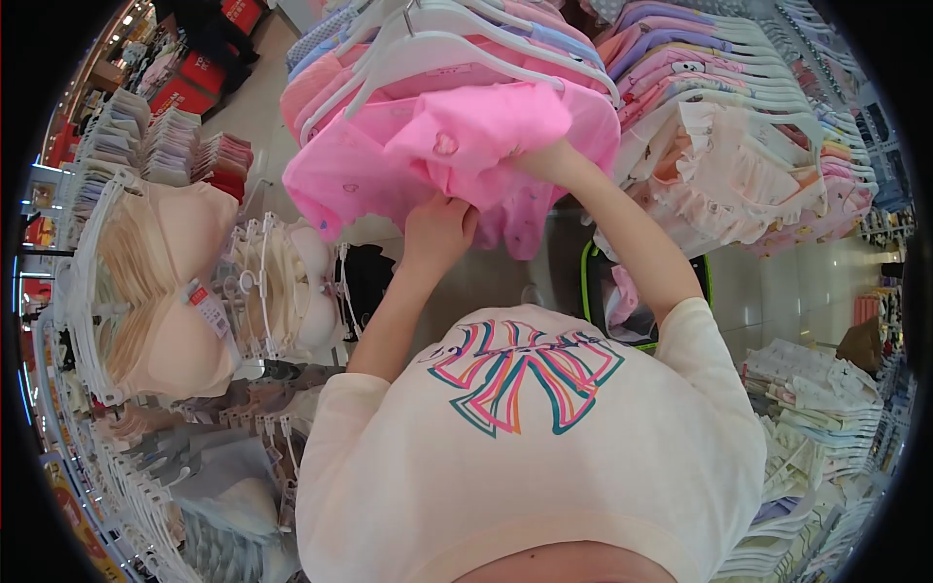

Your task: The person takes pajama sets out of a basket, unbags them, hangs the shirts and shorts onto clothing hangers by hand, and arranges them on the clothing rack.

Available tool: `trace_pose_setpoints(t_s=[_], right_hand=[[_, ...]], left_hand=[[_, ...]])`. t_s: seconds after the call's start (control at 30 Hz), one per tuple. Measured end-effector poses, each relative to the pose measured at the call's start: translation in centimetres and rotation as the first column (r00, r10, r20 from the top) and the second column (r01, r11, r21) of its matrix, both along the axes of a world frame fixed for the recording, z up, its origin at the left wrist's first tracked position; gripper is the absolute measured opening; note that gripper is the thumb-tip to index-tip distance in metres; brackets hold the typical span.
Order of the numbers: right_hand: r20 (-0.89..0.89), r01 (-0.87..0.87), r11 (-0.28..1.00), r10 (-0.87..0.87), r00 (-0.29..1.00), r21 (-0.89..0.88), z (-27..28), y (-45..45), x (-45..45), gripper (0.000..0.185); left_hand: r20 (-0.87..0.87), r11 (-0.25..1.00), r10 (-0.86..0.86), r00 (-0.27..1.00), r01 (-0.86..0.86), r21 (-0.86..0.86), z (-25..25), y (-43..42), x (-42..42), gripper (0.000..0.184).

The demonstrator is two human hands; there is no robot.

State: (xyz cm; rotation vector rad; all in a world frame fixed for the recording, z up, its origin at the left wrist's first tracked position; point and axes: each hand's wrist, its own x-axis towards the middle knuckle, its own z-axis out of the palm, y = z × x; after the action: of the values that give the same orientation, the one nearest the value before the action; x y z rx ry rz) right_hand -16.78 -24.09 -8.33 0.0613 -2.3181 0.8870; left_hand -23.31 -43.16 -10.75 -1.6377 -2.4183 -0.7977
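A bright pink garment [340,185] with small printed motifs hangs in front of me on a white hanger [466,55]. Its front part is lifted and bunched up. My left hand [445,225] is closed, pinching the fabric near the lower middle. To its right, my right hand [544,163] reaches up into the raised pink cloth. The cloth covers its fingers, so their grip is hidden.
Behind the pink garment hang more clothes on white hangers. Pale ruffled clothes [719,180] hang at right, beige bras [180,282] at left. A green-edged black container [590,282] with pink cloth stands below. Someone in dark clothes [209,39] stands at far left.
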Motion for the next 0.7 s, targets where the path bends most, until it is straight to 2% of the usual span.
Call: trace_pose_setpoints(t_s=[0.1,0.2,0.3,0.4,0.47,0.57,0.63,0.7], right_hand=[[0.227,-0.155,0.988,0.146,0.963,0.021,0.1,0.0,0.2,0.035],[0.597,-0.236,0.963,0.266,0.757,-0.13,3.5,0.0,0.3,0.035],[0.582,-0.382,0.916,0.245,0.775,0.123,0.2,0.9,-1.3,0.035],[0.561,-0.366,0.857,0.114,0.82,0.362,-1.8,0.1,-2.5,0.043],[0.588,-0.301,0.9,0.064,0.806,0.314,-2.0,-0.4,-2.4,0.041],[0.625,-0.193,0.948,-0.008,0.78,0.254,-1.0,-1.1,-2.1,0.039],[0.753,-0.217,0.953,-0.016,0.658,0.21,1.4,-1.1,-1.5,0.038],[0.924,-0.334,0.934,0.01,0.381,0.128,4.8,0.0,-0.2,0.037]], left_hand=[[-0.035,0.999,-0.019,0.999,0.02,0.029,-0.1,-0.5,0.5,0.012],[0.019,0.996,-0.027,0.999,0.025,0.089,1.0,-0.5,1.2,0.013],[0.087,0.988,-0.07,0.994,0.057,0.146,1.9,-0.1,1.8,0.015],[0.138,0.983,-0.121,0.983,0.099,0.157,2.1,0.2,2.3,0.016],[0.178,0.983,-0.148,0.973,0.125,0.133,2.6,0.2,2.7,0.016],[0.192,0.991,-0.096,0.977,0.074,0.116,3.2,0.1,2.7,0.02],[0.204,0.992,-0.082,0.976,0.061,0.107,3.3,-0.3,2.5,0.023],[0.255,0.993,-0.054,0.965,0.025,0.116,3.5,-0.6,2.5,0.025]])
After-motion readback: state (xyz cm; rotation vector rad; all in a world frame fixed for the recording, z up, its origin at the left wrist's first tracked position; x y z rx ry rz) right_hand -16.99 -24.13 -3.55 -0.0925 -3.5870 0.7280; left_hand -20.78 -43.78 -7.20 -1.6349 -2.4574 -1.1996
